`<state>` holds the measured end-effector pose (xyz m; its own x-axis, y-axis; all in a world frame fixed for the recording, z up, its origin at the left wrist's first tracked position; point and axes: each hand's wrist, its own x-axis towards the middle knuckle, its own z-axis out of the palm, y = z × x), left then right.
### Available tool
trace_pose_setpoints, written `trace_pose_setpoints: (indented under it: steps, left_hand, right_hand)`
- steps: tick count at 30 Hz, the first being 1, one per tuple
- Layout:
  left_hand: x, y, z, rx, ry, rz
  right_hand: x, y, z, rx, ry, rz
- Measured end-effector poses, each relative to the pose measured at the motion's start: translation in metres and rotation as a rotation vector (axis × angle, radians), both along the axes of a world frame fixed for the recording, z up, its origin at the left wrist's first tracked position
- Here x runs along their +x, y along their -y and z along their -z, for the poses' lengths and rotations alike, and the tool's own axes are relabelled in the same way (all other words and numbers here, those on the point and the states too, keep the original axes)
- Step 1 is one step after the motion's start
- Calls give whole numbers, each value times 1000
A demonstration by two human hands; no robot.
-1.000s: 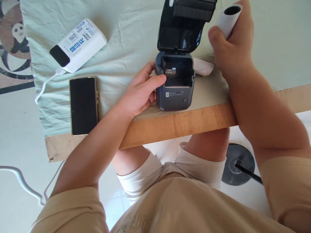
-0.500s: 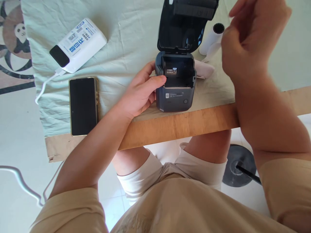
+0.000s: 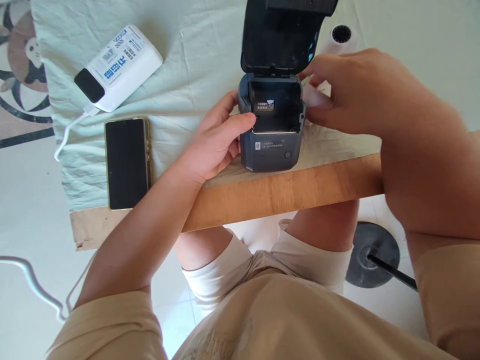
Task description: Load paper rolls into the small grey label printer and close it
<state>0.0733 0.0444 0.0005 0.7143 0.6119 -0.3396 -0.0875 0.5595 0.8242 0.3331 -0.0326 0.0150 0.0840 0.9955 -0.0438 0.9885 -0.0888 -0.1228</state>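
A small dark label printer (image 3: 272, 150) stands near the table's front edge, its black lid (image 3: 279, 42) swung up and back. The paper bay inside looks bare, with a small printed sticker on its back wall. My left hand (image 3: 225, 130) grips the printer's left side, thumb over the bay's rim. On the other side, my right hand (image 3: 348, 92) is closed around a pale, paper-like piece (image 3: 317, 97), thumb below and fingers above; some fingertips are hidden behind the printer. Just behind that hand is a white roll (image 3: 339, 42) with a dark round end.
A white power bank (image 3: 131, 60) with a cable lies at the back left. Below it rests a phone (image 3: 127, 162), screen dark. Creased green cloth (image 3: 202, 45) covers the table, whose wooden edge (image 3: 285, 192) is near my lap. A round black base (image 3: 371, 255) stands on the floor.
My right hand has come down and left from above the table to the pale piece beside the printer. The white roll has shifted slightly backward. My left hand keeps its hold.
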Motion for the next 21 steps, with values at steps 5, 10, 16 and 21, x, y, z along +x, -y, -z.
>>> trace_pose_setpoints:
  steps: [5, 10, 16, 21]
  left_hand:
    - [-4, -7, -3, -19, -104, 85]
    - [-1, 0, 2, -16, 57, -8]
    - [-4, -2, 1, -13, -5, 85]
    - [2, 4, 3, 7, 74, -39]
  right_hand:
    - [6, 5, 0, 282, -188, 3]
    - [3, 3, 15, 272, -225, 16]
    - [-2, 3, 23, 126, -153, -19]
    - [5, 4, 33, 232, -161, -64]
